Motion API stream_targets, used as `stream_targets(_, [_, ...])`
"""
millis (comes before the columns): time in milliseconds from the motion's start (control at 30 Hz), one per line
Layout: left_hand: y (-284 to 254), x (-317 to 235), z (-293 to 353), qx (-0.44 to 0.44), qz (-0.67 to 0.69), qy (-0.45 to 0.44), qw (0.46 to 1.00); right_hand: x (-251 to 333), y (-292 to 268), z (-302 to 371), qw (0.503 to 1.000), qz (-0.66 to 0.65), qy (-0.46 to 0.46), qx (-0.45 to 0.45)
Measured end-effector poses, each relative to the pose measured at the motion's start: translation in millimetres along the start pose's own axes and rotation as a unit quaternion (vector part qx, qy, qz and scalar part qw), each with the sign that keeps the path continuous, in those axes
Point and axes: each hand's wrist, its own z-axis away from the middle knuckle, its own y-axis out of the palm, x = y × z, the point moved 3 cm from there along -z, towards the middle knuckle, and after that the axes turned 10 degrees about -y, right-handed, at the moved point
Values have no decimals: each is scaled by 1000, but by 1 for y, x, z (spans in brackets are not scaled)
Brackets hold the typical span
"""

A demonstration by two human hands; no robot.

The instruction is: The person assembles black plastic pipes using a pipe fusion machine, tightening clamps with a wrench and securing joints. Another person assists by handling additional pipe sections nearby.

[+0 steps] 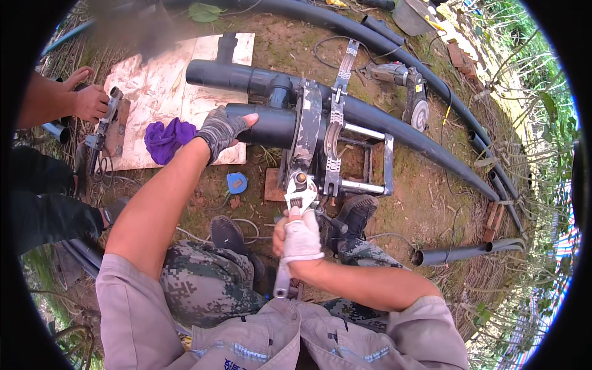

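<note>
Beige shirt (139, 314) cloth fills the lower edge of the frame, nearest the camera, with camouflage trousers (209, 280) just above it. From the lower right, the wearer's right hand (300, 237), in a pale glove, is closed around the handle of a silver adjustable wrench (300, 200). The wrench stands near the middle of the frame, its head up at a brass-coloured bolt end (301, 177) at the lower end of a scuffed dark clamp (306, 126); whether its jaws enclose the bolt cannot be told.

Further left, the left hand (223, 132), in a dark grey glove with the thumb tip bare, lies against the left end of a short black pipe fitting (271, 126). The thumb points right along it; the fingers are partly hidden, so how firmly they grip cannot be told. This fitting runs into the clamp at centre. Beyond it, a long black pipe (401, 137) curves toward the right.

Just below the left glove's pipe sits a blue tape measure (237, 182), and a purple cloth (168, 140) lies on a pale board (139, 83). At the upper left is another person's hand (92, 102); an angle grinder (414, 102) rests at the upper right.
</note>
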Motion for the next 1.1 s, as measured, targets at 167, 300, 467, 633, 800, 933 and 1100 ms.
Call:
stream_targets(167, [8, -6, 7, -38, -4, 3, 999, -9, -9, -7, 999, -39, 8, 31])
stream_targets(300, [9, -5, 8, -56, 6, 29, 998, 36, -39, -5, 989, 92, 78, 90])
stream_targets(467, [4, -5, 4, -22, 6, 3, 1000, 111, -51, -36, 922, 276, 167, 213])
stream_targets(633, [8, -6, 3, -35, -10, 0, 999, 121, -52, -56, 896, 300, 190, 265])
stream_targets(800, [7, -11, 5, -66, -32, -12, 997, 117, -61, -49, 907, 189, 231, 297])
stream_targets(933, [7, -5, 2, -26, 23, -38, 999, 111, -58, -47, 911, 244, 191, 273])
stream_targets(1100, [5, -8, 22, -29, 31, -7, 999, 77, -57, -26, 952, 144, 182, 201])
